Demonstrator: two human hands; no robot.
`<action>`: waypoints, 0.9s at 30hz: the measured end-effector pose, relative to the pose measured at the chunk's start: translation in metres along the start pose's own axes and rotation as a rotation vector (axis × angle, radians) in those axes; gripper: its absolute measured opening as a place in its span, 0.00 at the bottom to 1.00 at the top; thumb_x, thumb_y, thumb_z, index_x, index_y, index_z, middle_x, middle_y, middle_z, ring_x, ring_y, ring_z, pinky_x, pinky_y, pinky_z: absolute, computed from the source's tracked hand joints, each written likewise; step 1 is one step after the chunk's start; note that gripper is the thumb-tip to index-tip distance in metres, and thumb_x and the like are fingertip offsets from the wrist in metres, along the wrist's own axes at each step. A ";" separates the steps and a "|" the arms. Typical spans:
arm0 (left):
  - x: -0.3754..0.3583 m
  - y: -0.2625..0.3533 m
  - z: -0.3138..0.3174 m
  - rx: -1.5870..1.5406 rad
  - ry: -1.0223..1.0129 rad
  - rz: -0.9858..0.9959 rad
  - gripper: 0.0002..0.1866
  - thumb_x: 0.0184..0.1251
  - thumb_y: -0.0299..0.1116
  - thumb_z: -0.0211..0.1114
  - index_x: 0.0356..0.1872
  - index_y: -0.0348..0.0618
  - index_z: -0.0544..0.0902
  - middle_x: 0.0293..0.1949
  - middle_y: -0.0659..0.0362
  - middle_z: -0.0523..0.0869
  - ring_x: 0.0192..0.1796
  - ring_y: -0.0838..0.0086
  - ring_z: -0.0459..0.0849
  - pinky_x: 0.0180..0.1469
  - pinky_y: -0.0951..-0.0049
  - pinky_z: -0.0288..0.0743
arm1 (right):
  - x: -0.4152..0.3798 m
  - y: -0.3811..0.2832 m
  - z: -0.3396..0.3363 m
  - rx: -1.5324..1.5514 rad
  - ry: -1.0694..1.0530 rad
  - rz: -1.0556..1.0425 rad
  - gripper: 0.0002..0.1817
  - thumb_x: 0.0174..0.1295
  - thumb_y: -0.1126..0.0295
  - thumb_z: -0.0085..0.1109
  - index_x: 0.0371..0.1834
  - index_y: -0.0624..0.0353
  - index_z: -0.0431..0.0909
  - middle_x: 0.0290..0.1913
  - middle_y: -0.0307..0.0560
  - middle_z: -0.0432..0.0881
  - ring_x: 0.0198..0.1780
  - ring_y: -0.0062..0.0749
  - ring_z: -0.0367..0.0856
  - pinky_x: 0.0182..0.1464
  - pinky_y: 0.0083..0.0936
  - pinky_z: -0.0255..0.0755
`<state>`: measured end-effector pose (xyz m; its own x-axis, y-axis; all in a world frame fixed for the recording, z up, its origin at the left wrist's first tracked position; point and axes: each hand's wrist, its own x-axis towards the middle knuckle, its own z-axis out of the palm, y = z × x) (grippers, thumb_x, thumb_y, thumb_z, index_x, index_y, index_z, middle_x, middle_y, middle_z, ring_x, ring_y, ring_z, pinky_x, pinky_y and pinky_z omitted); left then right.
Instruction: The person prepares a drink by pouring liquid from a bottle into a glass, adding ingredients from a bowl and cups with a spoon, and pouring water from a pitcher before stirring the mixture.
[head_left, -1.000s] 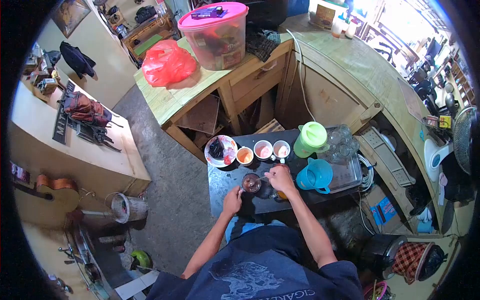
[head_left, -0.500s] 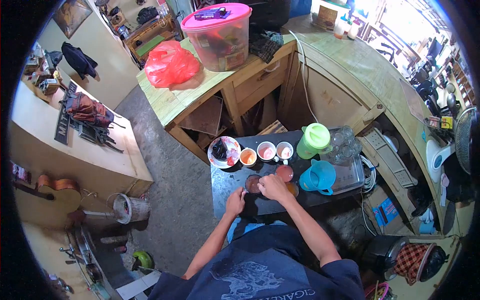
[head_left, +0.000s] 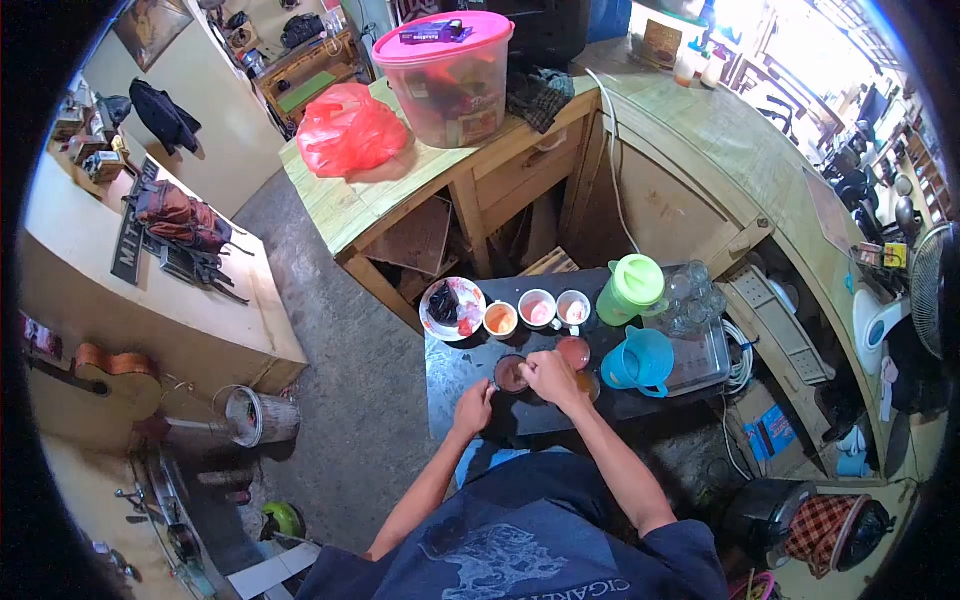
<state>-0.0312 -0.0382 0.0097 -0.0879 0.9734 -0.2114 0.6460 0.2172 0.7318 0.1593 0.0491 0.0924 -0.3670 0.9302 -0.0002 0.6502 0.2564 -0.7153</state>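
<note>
My left hand is closed on the handle of a cup with brown liquid, standing near the front of the dark table. Over that cup's right side, my right hand has its fingers pinched together; whatever they hold is hidden. Beside it stand a cup of reddish-pink liquid and, partly behind my wrist, a cup of amber liquid. Behind is a row of white cups: one with orange contents, two with pale pink contents.
A patterned plate with a black plastic bag stands left of the row. To the right are a blue pitcher, a lidded green pitcher, a metal tray and several glass mugs. A wooden counter rises behind.
The camera view has shifted slightly. My left hand stays on the cup's handle, and my right hand has moved slightly over the brown liquid.
</note>
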 end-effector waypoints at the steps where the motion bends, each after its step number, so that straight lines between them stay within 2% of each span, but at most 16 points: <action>1: 0.000 0.000 0.000 0.001 -0.006 -0.010 0.12 0.74 0.39 0.54 0.40 0.38 0.75 0.37 0.40 0.81 0.44 0.39 0.79 0.43 0.48 0.71 | 0.000 -0.004 -0.002 -0.007 0.074 0.037 0.13 0.53 0.64 0.63 0.20 0.65 0.80 0.23 0.63 0.79 0.30 0.58 0.82 0.33 0.49 0.72; 4: -0.001 0.001 0.000 -0.006 -0.002 -0.007 0.12 0.74 0.39 0.54 0.40 0.38 0.75 0.37 0.39 0.81 0.44 0.39 0.79 0.43 0.47 0.71 | 0.000 0.004 0.000 -0.162 0.029 -0.041 0.14 0.55 0.65 0.63 0.20 0.66 0.79 0.23 0.63 0.78 0.29 0.57 0.82 0.32 0.49 0.71; 7: -0.001 0.000 0.000 -0.019 0.009 0.018 0.12 0.74 0.38 0.53 0.40 0.38 0.75 0.37 0.39 0.81 0.45 0.39 0.79 0.44 0.47 0.71 | 0.001 0.009 0.002 -0.057 -0.263 -0.096 0.15 0.56 0.64 0.64 0.20 0.65 0.79 0.22 0.62 0.79 0.28 0.56 0.82 0.32 0.49 0.72; 10: -0.001 0.002 -0.001 -0.010 0.003 0.012 0.12 0.74 0.38 0.53 0.40 0.38 0.75 0.37 0.39 0.81 0.45 0.39 0.79 0.44 0.47 0.71 | 0.002 0.000 0.003 0.125 -0.024 -0.021 0.15 0.56 0.64 0.64 0.19 0.66 0.79 0.22 0.62 0.79 0.28 0.56 0.83 0.32 0.50 0.72; 13: -0.002 0.003 -0.002 0.003 -0.002 -0.008 0.12 0.74 0.38 0.53 0.41 0.38 0.75 0.37 0.39 0.81 0.45 0.39 0.79 0.44 0.47 0.70 | 0.000 -0.007 -0.001 -0.048 0.157 -0.023 0.16 0.56 0.65 0.63 0.19 0.67 0.77 0.22 0.63 0.78 0.27 0.55 0.82 0.30 0.48 0.70; 16: -0.002 0.005 -0.002 -0.010 -0.003 -0.008 0.12 0.74 0.38 0.53 0.41 0.38 0.75 0.38 0.39 0.81 0.45 0.38 0.79 0.44 0.46 0.70 | -0.003 0.005 0.004 -0.193 0.040 -0.111 0.16 0.58 0.65 0.63 0.19 0.67 0.77 0.22 0.62 0.78 0.26 0.55 0.81 0.29 0.47 0.70; 19: -0.001 0.003 -0.001 -0.016 -0.005 -0.007 0.12 0.74 0.38 0.53 0.40 0.38 0.75 0.38 0.39 0.81 0.45 0.38 0.79 0.44 0.46 0.70 | -0.004 0.004 -0.001 0.007 -0.228 -0.114 0.16 0.57 0.64 0.64 0.19 0.66 0.78 0.22 0.61 0.80 0.26 0.55 0.82 0.30 0.48 0.71; 22: -0.001 0.001 0.000 -0.015 -0.003 -0.001 0.12 0.74 0.38 0.53 0.40 0.38 0.74 0.38 0.39 0.81 0.44 0.38 0.79 0.43 0.46 0.70 | -0.005 -0.008 0.000 0.093 0.081 0.018 0.15 0.57 0.64 0.64 0.20 0.66 0.78 0.23 0.63 0.79 0.28 0.56 0.83 0.31 0.48 0.71; 25: -0.001 0.000 -0.001 -0.008 -0.004 -0.010 0.12 0.74 0.39 0.53 0.41 0.38 0.74 0.38 0.39 0.81 0.45 0.38 0.79 0.44 0.45 0.70 | -0.009 0.002 0.005 -0.149 0.096 -0.026 0.16 0.55 0.63 0.66 0.21 0.66 0.78 0.23 0.64 0.78 0.28 0.56 0.82 0.31 0.47 0.70; 27: -0.001 -0.001 0.001 -0.006 -0.014 -0.016 0.12 0.74 0.39 0.54 0.41 0.39 0.74 0.38 0.39 0.81 0.45 0.38 0.79 0.44 0.45 0.70 | -0.013 0.005 0.007 -0.085 -0.041 -0.013 0.17 0.53 0.60 0.68 0.21 0.64 0.80 0.22 0.62 0.80 0.30 0.58 0.83 0.33 0.49 0.73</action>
<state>-0.0309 -0.0390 0.0089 -0.0874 0.9688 -0.2319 0.6398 0.2330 0.7324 0.1623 0.0368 0.0836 -0.4014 0.9157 -0.0212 0.6987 0.2911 -0.6535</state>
